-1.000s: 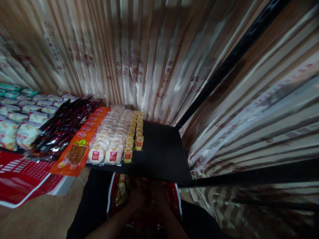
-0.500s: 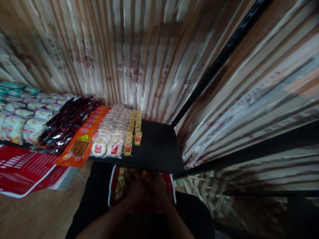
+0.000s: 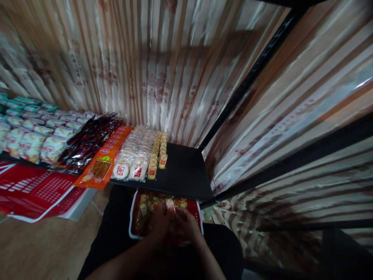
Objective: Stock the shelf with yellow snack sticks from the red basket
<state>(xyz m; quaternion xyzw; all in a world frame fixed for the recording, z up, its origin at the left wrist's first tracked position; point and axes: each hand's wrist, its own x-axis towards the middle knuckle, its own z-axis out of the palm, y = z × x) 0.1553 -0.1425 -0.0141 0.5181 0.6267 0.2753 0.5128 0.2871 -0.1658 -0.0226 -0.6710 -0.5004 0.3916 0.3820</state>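
Note:
My left hand [image 3: 159, 221] and my right hand [image 3: 188, 222] are both inside a red basket [image 3: 132, 217] with a white rim, which sits between my legs. A small yellow snack packet [image 3: 169, 203] with a pinkish label stands up between my fingertips. The fingers of my left hand close on its left side. My right fingers bend toward its lower right, but dim light hides whether they grip it. More yellow packets [image 3: 142, 208] lie in the basket around my hands. On the black shelf [image 3: 186, 167] above, matching yellow packets [image 3: 152, 168] stand in two rows.
Left of the yellow rows are white round wrapped snacks [image 3: 138, 170], an orange bag [image 3: 100, 167], dark shiny packets [image 3: 84, 147] and white bags [image 3: 54, 147]. Another red basket [image 3: 43, 190] stands on the floor at left. A black metal post [image 3: 247, 81] and striped curtain [image 3: 163, 77] bound the shelf.
The view has shifted slightly, moving the shelf goods to the right. Between my hands a yellow packet now shows clearly, and my fingers have come up into better view.

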